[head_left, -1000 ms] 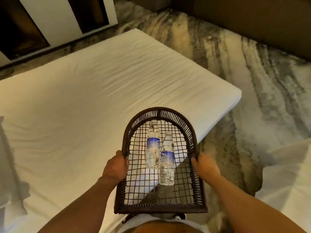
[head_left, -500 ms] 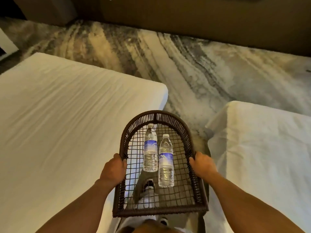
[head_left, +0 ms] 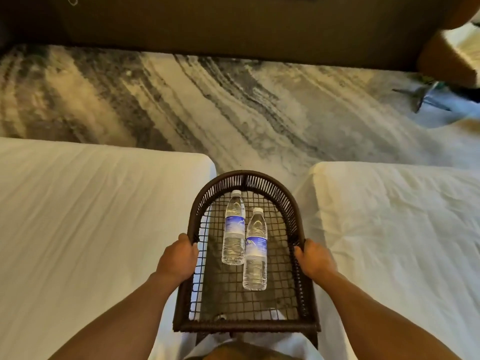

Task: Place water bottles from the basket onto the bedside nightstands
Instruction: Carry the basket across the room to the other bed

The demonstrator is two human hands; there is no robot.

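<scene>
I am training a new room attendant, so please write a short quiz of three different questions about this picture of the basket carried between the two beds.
1. Multiple choice: How many water bottles lie in the basket? A) one B) two C) three
2. True or false: The left hand and the right hand each grip a side rim of the basket.
3. Short answer: Which bottle has its cap closer to the basket's rounded far end, the left bottle or the right bottle?

Key
1. B
2. True
3. The left bottle; the right one lies nearer the person. Both lie on their sides, side by side on the mesh floor.
</scene>
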